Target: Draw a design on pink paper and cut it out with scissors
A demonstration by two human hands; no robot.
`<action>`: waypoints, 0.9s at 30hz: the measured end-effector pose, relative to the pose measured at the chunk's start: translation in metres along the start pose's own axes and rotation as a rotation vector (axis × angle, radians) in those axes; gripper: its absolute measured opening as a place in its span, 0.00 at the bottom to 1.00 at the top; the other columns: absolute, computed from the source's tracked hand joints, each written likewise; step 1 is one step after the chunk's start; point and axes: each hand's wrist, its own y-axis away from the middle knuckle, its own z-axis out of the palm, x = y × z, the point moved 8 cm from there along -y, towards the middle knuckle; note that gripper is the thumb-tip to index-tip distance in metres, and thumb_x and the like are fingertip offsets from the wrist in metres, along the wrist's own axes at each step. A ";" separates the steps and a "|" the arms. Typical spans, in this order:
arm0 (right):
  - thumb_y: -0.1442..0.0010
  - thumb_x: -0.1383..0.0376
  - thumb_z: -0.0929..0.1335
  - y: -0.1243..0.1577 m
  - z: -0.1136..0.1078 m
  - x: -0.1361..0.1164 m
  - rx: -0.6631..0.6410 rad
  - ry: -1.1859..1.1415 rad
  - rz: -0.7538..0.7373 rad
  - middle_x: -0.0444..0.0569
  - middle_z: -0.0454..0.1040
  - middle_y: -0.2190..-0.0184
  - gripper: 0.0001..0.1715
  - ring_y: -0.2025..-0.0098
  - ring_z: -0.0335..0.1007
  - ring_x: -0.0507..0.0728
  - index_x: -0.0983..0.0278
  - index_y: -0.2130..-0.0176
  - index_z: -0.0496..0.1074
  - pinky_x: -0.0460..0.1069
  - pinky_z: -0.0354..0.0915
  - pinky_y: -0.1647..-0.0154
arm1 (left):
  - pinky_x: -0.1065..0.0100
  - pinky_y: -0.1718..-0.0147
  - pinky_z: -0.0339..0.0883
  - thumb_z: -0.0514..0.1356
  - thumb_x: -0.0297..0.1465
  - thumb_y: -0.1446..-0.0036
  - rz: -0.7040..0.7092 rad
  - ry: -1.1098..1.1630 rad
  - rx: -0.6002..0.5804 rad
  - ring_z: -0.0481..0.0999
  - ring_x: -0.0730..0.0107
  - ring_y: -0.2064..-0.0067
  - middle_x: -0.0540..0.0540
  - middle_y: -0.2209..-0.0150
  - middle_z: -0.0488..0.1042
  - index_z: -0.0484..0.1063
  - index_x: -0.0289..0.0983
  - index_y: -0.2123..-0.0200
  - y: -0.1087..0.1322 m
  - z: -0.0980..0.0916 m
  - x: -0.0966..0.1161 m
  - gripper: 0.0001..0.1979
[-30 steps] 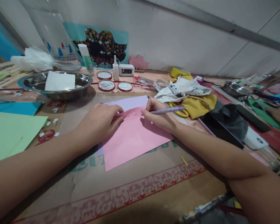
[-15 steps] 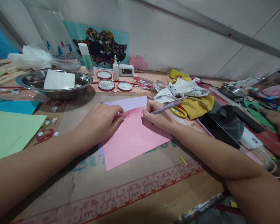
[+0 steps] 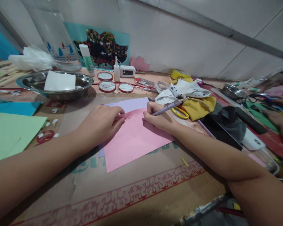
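My left hand [image 3: 106, 121] pinches the left edge of a pink sheet of paper [image 3: 132, 144] between thumb and fingers. In my right hand [image 3: 157, 117] is a greyish-purple pen [image 3: 167, 107], gripped near its lower end and slanting up to the right. That hand rests on the right part of the pink sheet, and its fingers hide the pen's tip. Small faint marks show near the sheet's far edge, which is slightly raised. Beneath it lies a lavender sheet [image 3: 128, 103], mostly covered.
A steel bowl [image 3: 85, 82] holding white card stands back left, near a glue stick [image 3: 86, 58] and a small white bottle [image 3: 116, 70]. Green paper [image 3: 11, 133] lies left. Yellow-handled scissors [image 3: 181, 113], cloths and a phone [image 3: 220, 131] lie right. Another person's hand [image 3: 278, 122] is far right.
Both hands, the pen and the pink sheet look almost the same as before. The other person's hand at the far right has shifted slightly.
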 end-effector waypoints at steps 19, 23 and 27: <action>0.46 0.69 0.65 0.000 -0.002 0.000 0.031 0.012 0.002 0.38 0.57 0.80 0.15 0.77 0.53 0.51 0.59 0.77 0.54 0.49 0.49 0.75 | 0.55 0.59 0.66 0.53 0.39 0.33 -0.014 -0.006 -0.015 0.81 0.48 0.56 0.40 0.58 0.84 0.79 0.37 0.53 -0.001 0.002 -0.001 0.18; 0.46 0.69 0.65 0.000 -0.001 -0.002 0.003 0.014 -0.003 0.38 0.57 0.80 0.15 0.77 0.52 0.51 0.59 0.78 0.54 0.49 0.49 0.75 | 0.55 0.59 0.66 0.54 0.38 0.33 -0.012 -0.003 -0.029 0.81 0.47 0.55 0.39 0.58 0.84 0.79 0.36 0.52 -0.001 0.002 0.000 0.17; 0.46 0.69 0.65 0.001 -0.001 0.000 -0.002 0.023 0.034 0.38 0.56 0.81 0.16 0.77 0.51 0.51 0.59 0.78 0.53 0.49 0.48 0.75 | 0.56 0.58 0.66 0.53 0.39 0.32 -0.014 -0.004 -0.040 0.81 0.48 0.55 0.40 0.57 0.84 0.78 0.37 0.52 -0.001 0.001 0.000 0.18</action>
